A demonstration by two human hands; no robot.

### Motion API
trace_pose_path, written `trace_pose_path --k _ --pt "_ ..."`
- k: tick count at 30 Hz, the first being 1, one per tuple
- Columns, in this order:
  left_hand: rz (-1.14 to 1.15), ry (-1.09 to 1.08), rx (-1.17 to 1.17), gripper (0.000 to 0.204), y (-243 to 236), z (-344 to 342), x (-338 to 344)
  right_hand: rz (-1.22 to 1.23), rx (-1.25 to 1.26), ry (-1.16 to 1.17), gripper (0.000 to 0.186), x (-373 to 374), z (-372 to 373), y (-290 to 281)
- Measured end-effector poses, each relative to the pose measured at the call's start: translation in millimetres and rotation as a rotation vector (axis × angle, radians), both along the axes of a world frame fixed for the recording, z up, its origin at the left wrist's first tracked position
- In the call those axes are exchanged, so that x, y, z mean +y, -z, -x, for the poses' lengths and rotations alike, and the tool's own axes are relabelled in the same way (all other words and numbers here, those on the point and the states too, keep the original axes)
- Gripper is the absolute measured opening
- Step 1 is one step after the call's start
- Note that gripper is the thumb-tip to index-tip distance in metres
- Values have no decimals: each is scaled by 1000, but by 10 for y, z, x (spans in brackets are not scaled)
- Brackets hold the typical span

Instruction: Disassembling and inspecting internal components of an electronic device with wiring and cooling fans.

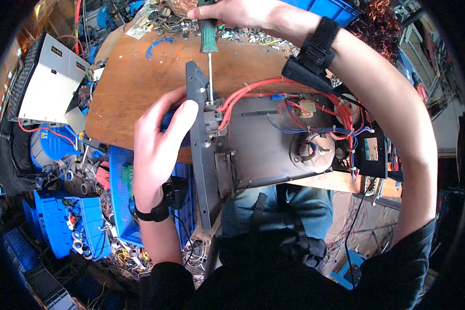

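A dark grey metal chassis (263,134) lies across the near edge of the bench, its end panel (197,155) standing up toward the left. My left hand (163,137) grips that panel from its outer side, thumb near the edge and fingers partly hidden behind. In my right hand (237,13), at the far side, is a screwdriver (208,39) with a green handle. Its shaft points down to a terminal block (212,119) on the panel's inner face; the tip appears to touch there. Thick red cables (258,85) run from the block to the chassis's right side.
A wooden bench (139,88) carries scattered metal scraps at its far side. Blue crates (120,206) and parts bins (51,222) stand low on the left. A white equipment box (51,77) is farther left. Loose wires cover the floor, and a black cable (354,235) hangs at the right.
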State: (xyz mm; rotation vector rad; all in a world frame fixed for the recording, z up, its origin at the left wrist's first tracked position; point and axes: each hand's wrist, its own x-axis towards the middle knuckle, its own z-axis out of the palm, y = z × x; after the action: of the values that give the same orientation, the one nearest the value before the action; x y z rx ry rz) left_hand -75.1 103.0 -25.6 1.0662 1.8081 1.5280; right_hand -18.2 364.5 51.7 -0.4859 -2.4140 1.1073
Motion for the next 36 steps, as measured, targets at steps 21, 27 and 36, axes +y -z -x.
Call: trace_pose_path --k 21,27,36 --pt "-35 -2 -14 38 45 -10 2 152 39 -44 33 180 68 180" --pt "-33 -21 13 38 67 25 -20 281 94 -101 28 -11 137 129" --pt "-61 -15 6 38 106 30 -19 232 46 -48 35 -128 56 27"
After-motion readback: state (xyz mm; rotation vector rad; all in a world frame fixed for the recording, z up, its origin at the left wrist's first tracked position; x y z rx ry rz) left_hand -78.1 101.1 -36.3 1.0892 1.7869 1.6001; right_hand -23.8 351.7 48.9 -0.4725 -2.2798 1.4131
